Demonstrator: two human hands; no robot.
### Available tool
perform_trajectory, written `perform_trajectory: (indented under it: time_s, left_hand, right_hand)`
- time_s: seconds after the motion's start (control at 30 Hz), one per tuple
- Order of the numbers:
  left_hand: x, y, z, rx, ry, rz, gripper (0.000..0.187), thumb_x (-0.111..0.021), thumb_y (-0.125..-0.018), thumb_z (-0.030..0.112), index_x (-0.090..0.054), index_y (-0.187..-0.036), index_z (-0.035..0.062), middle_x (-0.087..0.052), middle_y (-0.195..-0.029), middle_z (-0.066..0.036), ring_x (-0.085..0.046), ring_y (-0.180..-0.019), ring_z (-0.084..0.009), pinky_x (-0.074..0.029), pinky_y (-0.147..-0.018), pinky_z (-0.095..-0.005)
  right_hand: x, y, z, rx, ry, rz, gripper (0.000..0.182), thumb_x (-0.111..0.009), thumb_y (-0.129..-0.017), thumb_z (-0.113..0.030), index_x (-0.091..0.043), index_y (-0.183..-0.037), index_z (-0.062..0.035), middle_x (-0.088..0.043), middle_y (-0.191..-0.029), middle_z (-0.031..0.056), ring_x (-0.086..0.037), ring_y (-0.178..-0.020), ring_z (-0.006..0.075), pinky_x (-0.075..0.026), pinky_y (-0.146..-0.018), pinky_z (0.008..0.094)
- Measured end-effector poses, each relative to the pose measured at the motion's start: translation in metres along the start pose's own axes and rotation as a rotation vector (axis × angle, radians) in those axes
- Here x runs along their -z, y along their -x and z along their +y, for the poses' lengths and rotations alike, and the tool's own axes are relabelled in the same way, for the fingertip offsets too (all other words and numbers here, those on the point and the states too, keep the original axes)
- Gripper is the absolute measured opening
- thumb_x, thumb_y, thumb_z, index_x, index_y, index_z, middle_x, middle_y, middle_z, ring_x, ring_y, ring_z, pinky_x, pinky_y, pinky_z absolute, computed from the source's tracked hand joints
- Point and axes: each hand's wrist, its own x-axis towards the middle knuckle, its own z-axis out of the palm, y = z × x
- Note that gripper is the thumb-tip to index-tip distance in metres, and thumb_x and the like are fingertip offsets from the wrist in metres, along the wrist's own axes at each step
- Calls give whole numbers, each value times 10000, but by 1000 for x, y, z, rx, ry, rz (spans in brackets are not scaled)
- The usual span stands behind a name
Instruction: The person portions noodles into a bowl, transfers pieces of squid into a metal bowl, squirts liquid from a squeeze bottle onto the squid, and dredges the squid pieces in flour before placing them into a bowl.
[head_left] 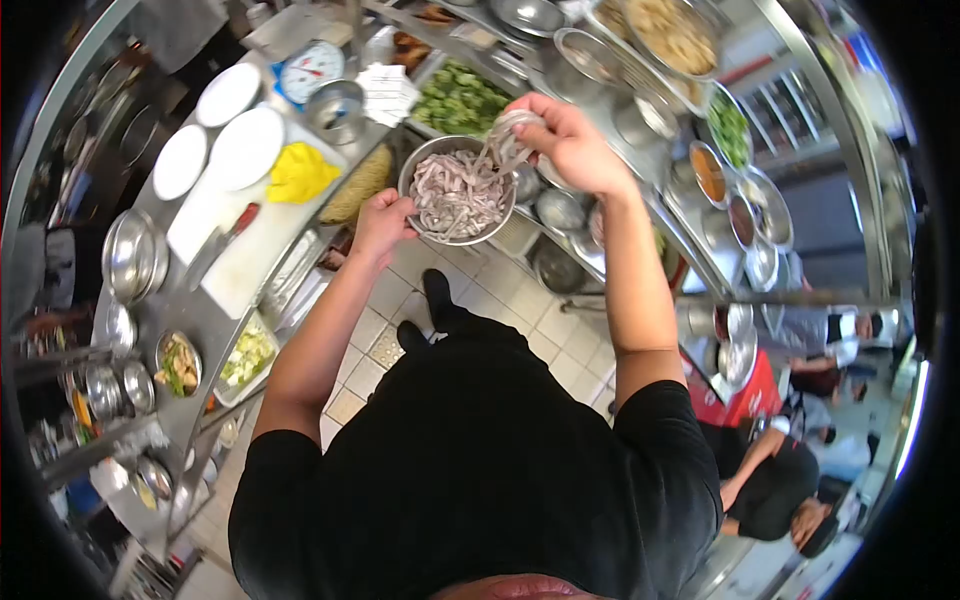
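A round metal bowl full of pale, pinkish strips that look like raw meat is in front of me, above the floor. My left hand grips the bowl's rim on its left side, thumb toward the rim. Over the bowl's right edge my right hand is closed on a clump of the strips, some of which hang toward the bowl.
Left are a white cutting board, a red-handled knife, a yellow cloth, white plates and a scale. Ahead is a tray of broccoli. A person in black is at the lower right.
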Motion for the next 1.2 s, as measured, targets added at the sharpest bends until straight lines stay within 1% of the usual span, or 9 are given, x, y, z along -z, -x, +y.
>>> perform_trajectory:
  time_s: [0.3, 0.43, 0.5, 0.6, 0.8, 0.97, 1.03, 1.1, 1.2]
  left_hand:
    - [-106, 36, -65, 109, -95, -309, 88, -564, -819, 55, -517, -763, 104, -565, -724, 2, -565, -614, -106, -451, -487, -255]
    - [-147, 51, -101, 164, -176, -355, 79, -547, -811, 45, -513, -762, 96, -568, -718, -5, -578, -606, -128, -494, -526, -281]
    - [-167, 57, -123, 202, -167, -383, 81, -537, -807, 36, -508, -758, 94, -567, -716, -10, -578, -599, -132, -509, -535, -286]
    - [-193, 65, -156, 227, -134, -423, 90, -524, -798, 18, -503, -751, 91, -567, -715, -16, -574, -585, -132, -517, -522, -285]
    - [-228, 84, -206, 246, -123, -382, 98, -519, -789, 6, -504, -740, 90, -567, -704, -16, -564, -564, -126, -522, -491, -281]
    - [-246, 105, -221, 248, -138, -268, 74, -532, -793, 12, -519, -786, 84, -564, -739, -12, -526, -597, -101, -436, -470, -245]
    - [-236, 105, -228, 226, -123, -250, 70, -544, -797, 25, -532, -829, 86, -556, -781, -1, -506, -640, -87, -376, -479, -236]
    - [-255, 128, -204, 253, -76, -120, 180, -559, -796, 32, -606, -964, 77, -578, -809, 7, -531, -693, -95, -418, -555, -253]
    - [-216, 120, -229, 209, -31, -19, 119, -573, -808, 40, -629, -912, 54, -624, -845, -20, -605, -763, -134, -515, -624, -296]
  right_hand:
    - [117, 219, -31, 244, -563, 368, 231, -522, -948, -119, -537, -1126, 28, -623, -923, 59, -582, -734, 109, -469, -664, 232]
    - [165, 335, -42, 429, -527, 581, 244, -528, -941, -127, -568, -1107, 48, -648, -887, 73, -599, -722, 107, -485, -672, 238]
    - [187, 396, -52, 410, -442, 705, 291, -586, -812, -49, -600, -1083, 57, -690, -821, 110, -669, -711, 196, -518, -629, 270]
    - [233, 492, -39, 372, -304, 1008, 247, -541, -927, -126, -582, -1100, 46, -644, -904, 79, -602, -751, 126, -483, -675, 240]
    - [330, 635, 52, 230, -232, 1365, 219, -532, -928, -135, -591, -1070, 21, -629, -895, 76, -578, -729, 138, -469, -628, 242]
    - [399, 698, 249, -197, -114, 1686, 172, -579, -889, -186, -648, -943, -37, -601, -722, 6, -522, -585, 101, -399, -522, 250]
    - [390, 698, 304, -545, 202, 1535, 286, -634, -843, -271, -658, -987, -24, -619, -740, 34, -517, -609, 132, -407, -543, 283]
    - [381, 709, 348, -869, 497, 991, 380, -640, -822, -272, -648, -1043, 37, -686, -853, 145, -636, -803, 248, -494, -725, 368]
    - [272, 580, 273, -540, 429, 694, 318, -618, -850, -145, -625, -1146, -30, -666, -1057, 100, -622, -910, 169, -495, -768, 317]
